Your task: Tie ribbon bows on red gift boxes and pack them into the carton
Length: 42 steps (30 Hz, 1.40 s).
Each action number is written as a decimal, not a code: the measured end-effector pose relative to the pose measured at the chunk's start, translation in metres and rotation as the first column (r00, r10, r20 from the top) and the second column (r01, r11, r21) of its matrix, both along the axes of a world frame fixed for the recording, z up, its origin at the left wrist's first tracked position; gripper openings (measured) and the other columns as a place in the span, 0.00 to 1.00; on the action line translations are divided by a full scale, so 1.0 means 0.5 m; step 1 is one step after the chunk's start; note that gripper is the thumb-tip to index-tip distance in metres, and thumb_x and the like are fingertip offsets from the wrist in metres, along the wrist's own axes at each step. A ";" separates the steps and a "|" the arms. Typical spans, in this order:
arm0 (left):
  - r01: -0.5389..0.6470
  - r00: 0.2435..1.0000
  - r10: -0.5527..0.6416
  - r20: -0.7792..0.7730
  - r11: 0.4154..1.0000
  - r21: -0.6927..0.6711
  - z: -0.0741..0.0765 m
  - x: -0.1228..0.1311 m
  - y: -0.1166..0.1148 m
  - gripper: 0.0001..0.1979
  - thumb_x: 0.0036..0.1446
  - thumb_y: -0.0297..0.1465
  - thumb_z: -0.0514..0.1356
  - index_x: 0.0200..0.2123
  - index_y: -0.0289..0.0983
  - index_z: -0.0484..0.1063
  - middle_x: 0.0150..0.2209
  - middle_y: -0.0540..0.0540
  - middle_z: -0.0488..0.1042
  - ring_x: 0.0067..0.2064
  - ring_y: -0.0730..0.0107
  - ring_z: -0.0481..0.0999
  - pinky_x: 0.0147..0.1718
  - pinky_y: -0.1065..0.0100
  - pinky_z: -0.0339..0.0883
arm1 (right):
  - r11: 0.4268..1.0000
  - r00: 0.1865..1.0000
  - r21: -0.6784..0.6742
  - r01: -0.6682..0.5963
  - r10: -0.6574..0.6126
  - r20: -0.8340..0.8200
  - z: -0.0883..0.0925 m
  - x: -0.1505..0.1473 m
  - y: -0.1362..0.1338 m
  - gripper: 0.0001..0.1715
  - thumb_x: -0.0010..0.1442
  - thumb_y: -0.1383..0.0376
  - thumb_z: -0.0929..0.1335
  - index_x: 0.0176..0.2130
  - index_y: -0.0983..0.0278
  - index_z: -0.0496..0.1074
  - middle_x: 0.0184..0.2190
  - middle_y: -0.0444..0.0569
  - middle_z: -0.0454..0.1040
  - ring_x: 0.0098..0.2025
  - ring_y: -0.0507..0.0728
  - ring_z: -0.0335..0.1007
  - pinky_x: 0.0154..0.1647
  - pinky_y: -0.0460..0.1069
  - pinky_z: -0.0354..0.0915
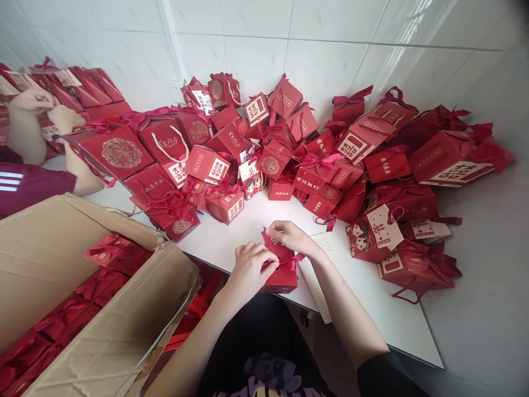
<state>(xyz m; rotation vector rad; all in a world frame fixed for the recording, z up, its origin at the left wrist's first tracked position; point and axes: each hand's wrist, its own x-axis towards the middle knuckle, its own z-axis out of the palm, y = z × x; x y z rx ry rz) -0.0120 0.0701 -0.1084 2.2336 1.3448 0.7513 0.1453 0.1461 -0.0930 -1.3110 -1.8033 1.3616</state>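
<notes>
A small red gift box [282, 281] stands at the table's front edge, close to my body. A red ribbon [298, 258] lies across its top, one end sticking out to the right. My left hand [253, 266] is on the box's left side, thumb and fingers pinched on the ribbon. On the far side of the box top, my right hand [289, 236] pinches the ribbon too, with a pointed red end [268, 240] showing beside its fingertips. My fingers cover part of the box top, so the ribbon's middle is partly hidden.
Many red gift boxes [275, 157] are heaped along the white table [223, 242] against the tiled wall. Below left, an open cardboard carton [103, 325] holds more of them. A notebook [316, 286] lies by my right forearm. Another person's hands [66, 118] work at far left.
</notes>
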 end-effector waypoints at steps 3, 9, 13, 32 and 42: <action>-0.002 1.000 0.002 0.021 1.000 -0.004 -0.002 -0.002 0.000 0.04 0.58 0.29 0.57 0.31 0.40 0.71 0.34 0.52 0.74 0.41 0.65 0.68 0.43 0.61 0.53 | 0.995 0.995 0.027 0.096 -0.095 -0.010 0.008 0.054 -0.021 0.21 0.60 0.50 0.61 0.38 0.65 0.68 0.37 0.50 0.72 0.38 0.55 0.70 0.41 0.50 0.64; 0.007 0.999 -0.008 0.053 1.000 0.008 -0.001 -0.004 0.000 0.04 0.58 0.28 0.57 0.31 0.41 0.71 0.34 0.51 0.74 0.40 0.66 0.69 0.43 0.61 0.54 | 0.999 0.999 -0.049 -0.017 0.015 -0.042 -0.002 0.168 -0.091 0.24 0.48 0.50 0.72 0.37 0.66 0.72 0.34 0.49 0.72 0.34 0.55 0.69 0.36 0.50 0.63; 0.018 0.998 -0.018 0.056 1.000 0.003 0.001 -0.003 0.003 0.04 0.58 0.29 0.58 0.31 0.41 0.71 0.33 0.51 0.74 0.40 0.65 0.69 0.43 0.61 0.54 | 0.998 0.981 -0.056 0.039 -0.048 -0.186 -0.011 0.162 -0.106 0.18 0.50 0.53 0.72 0.28 0.65 0.69 0.24 0.43 0.67 0.27 0.51 0.62 0.31 0.48 0.59; 0.085 0.995 -0.081 -0.057 0.994 0.064 0.009 -0.002 -0.001 0.12 0.61 0.27 0.54 0.45 0.44 0.71 0.37 0.48 0.73 0.42 0.64 0.68 0.45 0.59 0.55 | 0.966 0.959 -0.238 0.097 -0.154 -0.236 -0.043 0.024 0.016 0.22 0.41 0.57 0.74 0.35 0.66 0.69 0.18 0.37 0.64 0.18 0.46 0.56 0.20 0.44 0.52; 0.092 0.995 -0.090 -0.050 0.995 0.030 0.006 -0.003 -0.001 0.11 0.61 0.28 0.54 0.43 0.44 0.73 0.37 0.48 0.74 0.43 0.63 0.68 0.45 0.58 0.53 | 0.972 0.913 -0.236 -0.022 -0.077 -0.401 -0.051 0.034 0.023 0.28 0.43 0.52 0.74 0.39 0.66 0.71 0.17 0.35 0.58 0.18 0.45 0.50 0.20 0.44 0.47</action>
